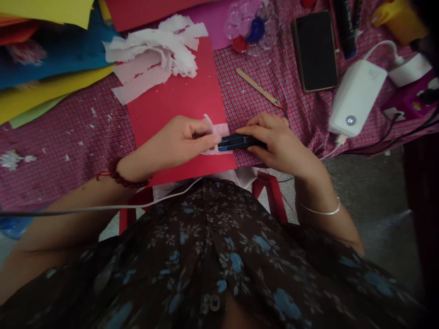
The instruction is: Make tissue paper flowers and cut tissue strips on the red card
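Observation:
My left hand (187, 141) is closed in a pinch on a small piece of thin white crepe paper (221, 129), which lies partly on the red sheet (171, 109) near its right edge. Wrapped in my right hand (274, 139) is a black and blue stapler (238, 142). Its front end points left and meets the white paper just beside my left fingertips. Whether its jaws are pressed together is too small to tell. At the top of the red sheet lies a loose heap of torn white crepe paper (164, 50).
Coloured sheets (55, 55) are stacked at the left. A wooden stick (257, 87) lies on the checked cloth (113, 132). A clear paint palette (254, 27), a phone (315, 50), a marker (345, 27) and a white power bank (358, 98) with cables sit to the right.

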